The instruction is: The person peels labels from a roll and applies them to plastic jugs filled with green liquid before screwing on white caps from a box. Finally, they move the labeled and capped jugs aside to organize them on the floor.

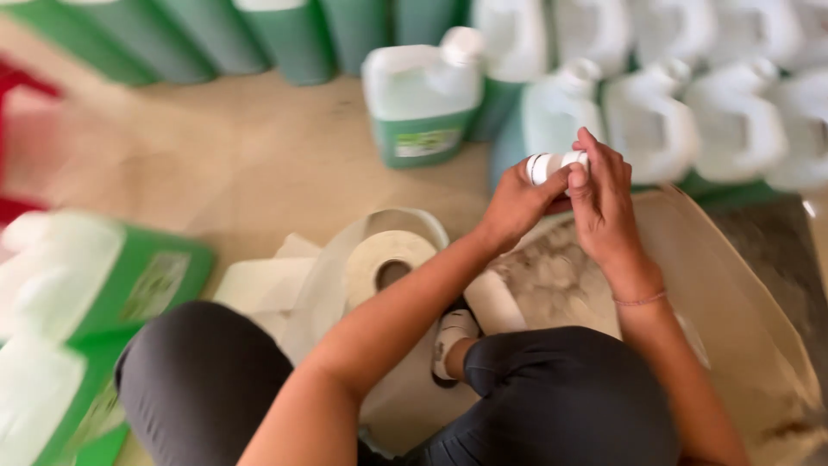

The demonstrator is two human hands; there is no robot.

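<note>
Both my hands meet in front of me over a small white cap-like piece (548, 164). My left hand (516, 203) pinches it from below and the left. My right hand (601, 203) wraps over it from the right, fingers curled on top. The picture is blurred, so I cannot tell exactly what the white piece is. Just behind the hands stands a white jug with a cap (559, 112).
Rows of white and green jugs (681, 121) line the back. One green-labelled jug (423, 99) stands alone on the floor. More green jugs (82, 285) lie at the left. A roll of label tape (388, 259) sits between my knees, and a large sheet (733, 293) lies at the right.
</note>
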